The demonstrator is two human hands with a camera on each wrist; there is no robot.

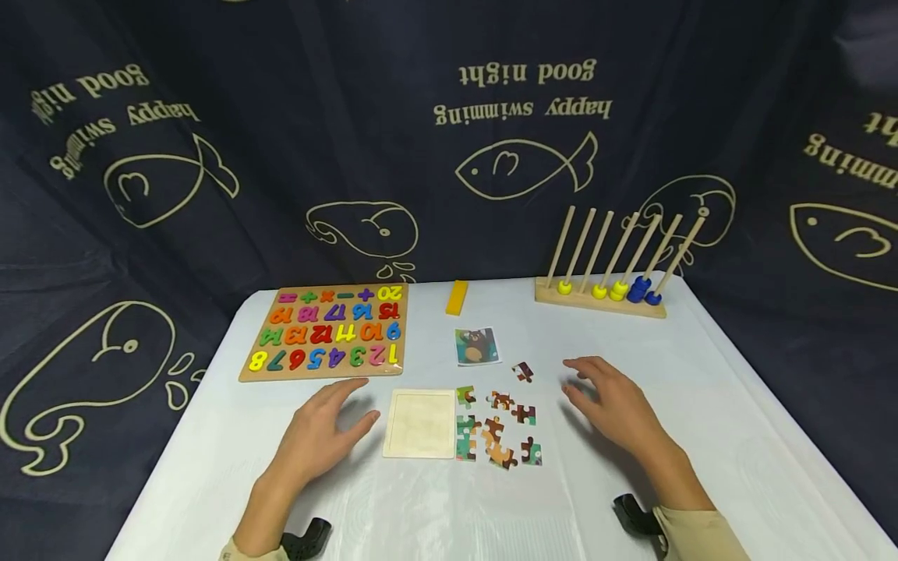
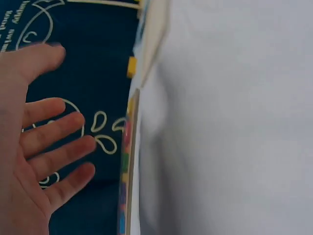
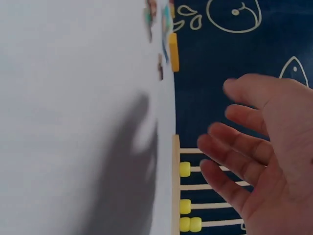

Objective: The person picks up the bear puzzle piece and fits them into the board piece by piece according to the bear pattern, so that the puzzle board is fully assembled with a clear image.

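My left hand (image 1: 317,432) hovers over the table just left of a shallow wooden puzzle tray (image 1: 421,425), fingers relaxed and holding nothing. On the other side, my right hand (image 1: 617,403) is also raised with loose fingers, to the right of the puzzle pieces (image 1: 493,428). Those pieces lie scattered beside the tray's right edge, and one stray piece (image 1: 522,372) sits farther back. Behind them lies a square picture card (image 1: 478,346) showing a bear. In the wrist views, the left palm (image 2: 36,171) and right palm (image 3: 274,191) have nothing in them.
A wooden number board (image 1: 330,368) lies at the back left. At the back right stands a peg rack (image 1: 599,302) with yellow and blue beads. Between them is a yellow block (image 1: 457,298). A dark patterned cloth (image 1: 449,234) hangs behind the white table (image 1: 435,514).
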